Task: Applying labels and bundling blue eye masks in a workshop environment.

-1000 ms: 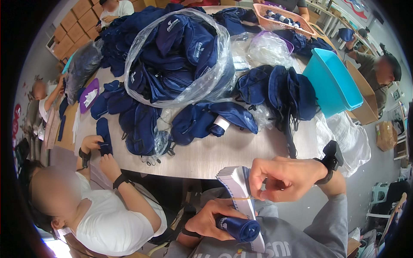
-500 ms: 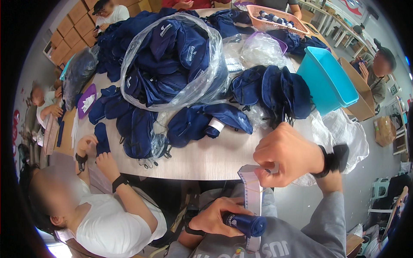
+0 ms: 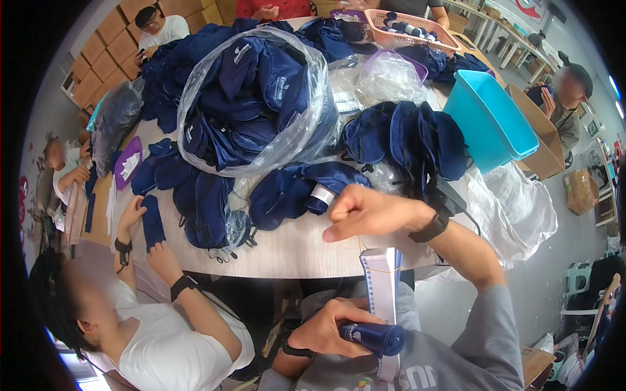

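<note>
My left hand (image 3: pixel 329 329) is closed around a rolled navy fabric bundle (image 3: pixel 381 339) with white print, low in front of my grey sweatshirt. A stack of narrow white printed paper strips (image 3: pixel 380 287) stands upright against the same hand, behind the roll. A thin tan rubber band (image 3: pixel 385 269) crosses the stack near its top, and part of it rises toward my right hand (image 3: pixel 368 214). That hand hangs over the table edge with its fingers curled in. What it pinches, if anything, is hidden. Just beyond it lies a navy roll with a white paper band (image 3: pixel 319 198).
Navy pouches fill a large clear plastic bag (image 3: pixel 189 140) on the table (image 3: pixel 287 251). More navy pouches (image 3: pixel 407 140) lie around it. A turquoise bin (image 3: pixel 492 124) and a pink basket (image 3: pixel 417 40) stand farther right. At left, a person in white (image 3: pixel 176 332) handles navy fabric.
My right hand has moved left and up from beside the strips, over the table. The strip stack's top is now uncovered. My left hand keeps the roll in nearly the same place.
</note>
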Demonstrator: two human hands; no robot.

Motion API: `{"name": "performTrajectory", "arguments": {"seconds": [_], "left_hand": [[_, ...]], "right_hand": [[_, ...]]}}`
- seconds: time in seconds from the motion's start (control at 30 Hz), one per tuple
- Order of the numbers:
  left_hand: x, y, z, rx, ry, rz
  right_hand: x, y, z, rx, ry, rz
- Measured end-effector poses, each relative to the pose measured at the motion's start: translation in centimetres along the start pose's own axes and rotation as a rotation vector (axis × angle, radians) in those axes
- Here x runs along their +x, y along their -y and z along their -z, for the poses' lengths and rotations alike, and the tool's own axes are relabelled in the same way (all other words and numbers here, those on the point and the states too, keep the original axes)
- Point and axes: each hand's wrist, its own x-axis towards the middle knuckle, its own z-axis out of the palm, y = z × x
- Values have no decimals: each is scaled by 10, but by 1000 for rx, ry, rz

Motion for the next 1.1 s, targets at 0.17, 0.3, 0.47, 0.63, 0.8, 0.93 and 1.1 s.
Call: {"name": "performTrajectory", "arguments": {"seconds": [0.17, 0.3, 0.47, 0.63, 0.8, 0.93, 1.1], "left_hand": [[-8, 7, 2, -104, -42, -3], [-18, 10, 4, -102, -134, 119], [-27, 8, 12, -90, -240, 74], [-37, 10, 10, -127, -350, 113], [-46, 14, 11, -109, -417, 126], [-39, 7, 9, -135, -441, 148], [-37, 7, 17, -51, -457, 174]], "right_hand": [[-32, 31, 29, 47, -258, 382], [-53, 39, 41, -157, -525, 273], [-83, 17, 93, -882, -870, 242], [-112, -6, 157, -933, -1115, 109], [-141, -26, 190, -676, -1229, -171], [-161, -50, 183, -938, -1226, -112], [-190, -63, 150, -634, -743, -289]]}}
